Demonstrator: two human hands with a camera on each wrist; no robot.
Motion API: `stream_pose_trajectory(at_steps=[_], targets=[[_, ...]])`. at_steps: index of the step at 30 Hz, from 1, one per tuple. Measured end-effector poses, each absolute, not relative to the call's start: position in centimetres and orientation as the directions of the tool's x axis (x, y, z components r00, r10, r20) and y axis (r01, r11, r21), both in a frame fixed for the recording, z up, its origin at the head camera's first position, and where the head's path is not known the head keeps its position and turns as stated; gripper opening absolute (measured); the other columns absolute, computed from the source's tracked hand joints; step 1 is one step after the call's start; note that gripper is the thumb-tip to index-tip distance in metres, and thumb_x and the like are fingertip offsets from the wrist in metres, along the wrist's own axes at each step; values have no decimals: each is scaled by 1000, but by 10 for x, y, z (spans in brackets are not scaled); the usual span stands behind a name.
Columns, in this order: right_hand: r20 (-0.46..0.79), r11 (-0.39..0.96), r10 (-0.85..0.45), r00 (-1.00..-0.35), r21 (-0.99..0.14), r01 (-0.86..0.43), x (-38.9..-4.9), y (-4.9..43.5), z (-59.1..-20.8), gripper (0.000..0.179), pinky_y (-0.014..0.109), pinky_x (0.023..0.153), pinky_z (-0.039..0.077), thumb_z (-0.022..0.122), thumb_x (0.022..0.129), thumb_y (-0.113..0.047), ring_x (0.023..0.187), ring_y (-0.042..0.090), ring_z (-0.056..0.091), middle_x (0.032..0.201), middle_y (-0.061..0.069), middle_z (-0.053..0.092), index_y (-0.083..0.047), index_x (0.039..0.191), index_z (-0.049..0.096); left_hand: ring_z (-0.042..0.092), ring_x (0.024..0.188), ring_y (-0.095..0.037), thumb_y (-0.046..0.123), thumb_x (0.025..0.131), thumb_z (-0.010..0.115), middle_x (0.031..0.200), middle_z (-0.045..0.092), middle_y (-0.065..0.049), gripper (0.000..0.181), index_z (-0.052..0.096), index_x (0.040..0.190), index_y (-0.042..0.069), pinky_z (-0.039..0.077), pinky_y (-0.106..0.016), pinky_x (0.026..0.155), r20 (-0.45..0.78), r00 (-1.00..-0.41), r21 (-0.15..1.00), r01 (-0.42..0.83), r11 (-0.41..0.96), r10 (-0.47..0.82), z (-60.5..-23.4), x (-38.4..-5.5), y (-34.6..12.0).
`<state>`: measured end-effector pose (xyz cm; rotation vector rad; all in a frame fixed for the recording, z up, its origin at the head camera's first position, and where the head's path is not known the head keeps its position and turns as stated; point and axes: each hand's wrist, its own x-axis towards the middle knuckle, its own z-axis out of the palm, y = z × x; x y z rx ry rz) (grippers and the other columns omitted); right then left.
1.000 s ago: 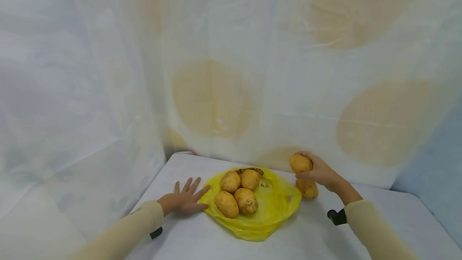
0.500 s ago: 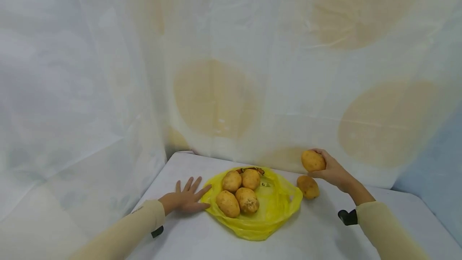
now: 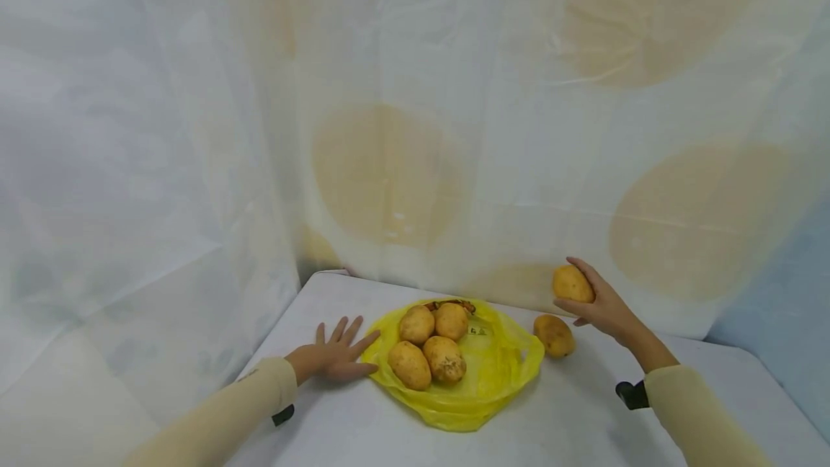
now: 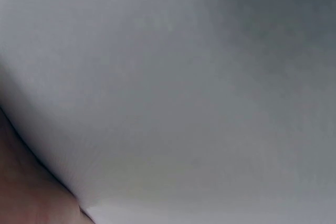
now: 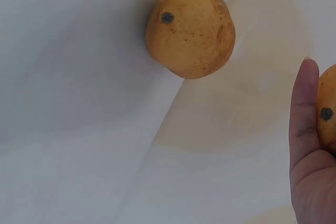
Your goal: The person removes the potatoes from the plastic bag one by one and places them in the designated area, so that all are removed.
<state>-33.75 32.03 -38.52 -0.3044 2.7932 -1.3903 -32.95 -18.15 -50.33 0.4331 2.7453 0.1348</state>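
Yellow translucent plastic forms a crumpled, spread bag (image 3: pixel 483 370) on the white-covered table (image 3: pixel 558 424) in the head view. Four tan, smooth-skinned potatoes (image 3: pixel 408 366) sit clustered in its left half; the front two slant with their long axes from far left to near right, while the back two look rounder. The front right one bears a scuffed patch. The left hand (image 3: pixel 333 360) lies palm down beside the bag, fingers straight and splayed, gripping nothing, index finger and thumb meeting the bag's edge.

Right of the bag, the right hand (image 3: pixel 603 306) grips an oval, yellow-tan potato (image 3: pixel 572 284) between thumb and fingers, in front of the pale hanging cloth (image 3: pixel 512 128) printed with beige blotches. Its visible end points left, and its long axis seems to run roughly sideways, the other end hidden by the palm. A loose, oval brownish potato (image 3: pixel 555 336) rests just beside the bag, axis slanting from far left to near right.

The left wrist view shows blurred grey and a sliver of hand; its grip cannot be told there.

In the right wrist view, the loose potato looks rounded, with a dark spot. The gripped potato is cut off by the right edge, the thumb (image 5: pixel 304 116) laid straight along its side.
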Motion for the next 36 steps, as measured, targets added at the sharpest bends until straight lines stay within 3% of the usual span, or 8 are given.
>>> stream_pose_trajectory(at_steps=[6,10,17,25,28,36], targets=[[72,592,-174,-982,-790,-162,-338,327,-391,98,39,67,58,76,87,-25,102,35,54,144,29,31,-14,157,9,3,153,-40,81,88,33,168,2,-10,83,19,157,39,-1,-74,112,-320,-893,133,287,949,315,-504,-328,-182],[70,607,-152,-986,-780,-149,-341,334,-398,110,40,74,58,80,82,-17,109,41,52,148,32,24,-16,158,1,1,153,-41,82,87,32,168,1,-10,83,18,157,39,-3,-73,112,-320,-893,137,287,948,317,-505,-329,-183],[71,643,-113,-991,-755,-127,-343,351,-409,119,60,94,47,80,78,-9,122,50,37,152,35,15,-14,158,-9,0,152,-41,85,85,31,168,-1,-11,86,16,157,41,-8,-75,109,-328,-888,164,282,945,322,-508,-330,-184],[23,644,-67,-997,-763,-61,-344,366,-424,118,40,77,56,80,81,-14,115,49,44,148,38,18,-9,157,-10,-4,153,-40,88,83,29,168,-3,-9,88,16,157,43,-10,-75,109,-316,-892,158,286,945,323,-520,-336,-185],[2,646,-58,-998,-762,-39,-343,369,-428,119,39,75,56,81,81,-17,114,49,45,147,39,18,-7,157,-10,-3,153,-39,87,83,30,168,-1,-8,87,17,157,43,-9,-74,110,-306,-898,152,281,947,316,-524,-338,-186],[0,706,-53,-999,-707,-37,-344,373,-446,116,63,96,43,81,81,-25,122,51,41,149,38,22,1,155,-4,-3,153,-41,87,84,30,168,-3,-9,87,17,157,42,-10,-74,110,-299,-898,168,282,945,322,-516,-334,-186]])
